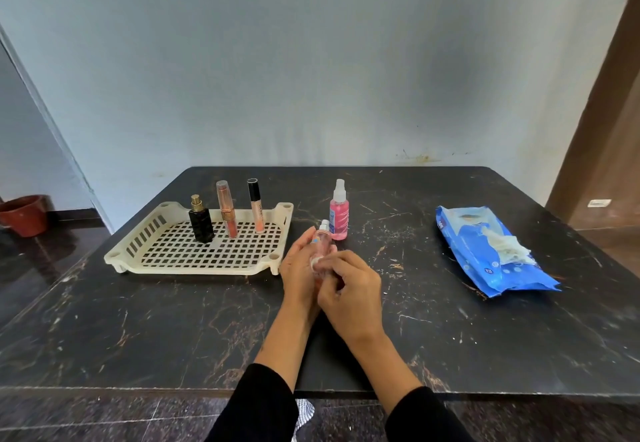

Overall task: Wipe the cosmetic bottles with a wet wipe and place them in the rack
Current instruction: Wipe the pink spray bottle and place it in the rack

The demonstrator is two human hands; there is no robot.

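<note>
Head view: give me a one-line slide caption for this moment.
Both hands wipe a small pink bottle beside the rack holding three cosmetics; one pink spray bottle waits.

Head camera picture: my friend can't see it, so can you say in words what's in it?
Two hands, left and right, hold a small pink bottle over a dark table, the right rubbing it with a wipe. A cream rack on the left holds three upright bottles; a pink spray bottle stands beside it, and a blue wipe pack lies on the right.

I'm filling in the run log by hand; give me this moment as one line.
step: wiping | held: small pink bottle in left hand | right hand rubs wipe on it | rack: three items | pink spray bottle waiting
</note>
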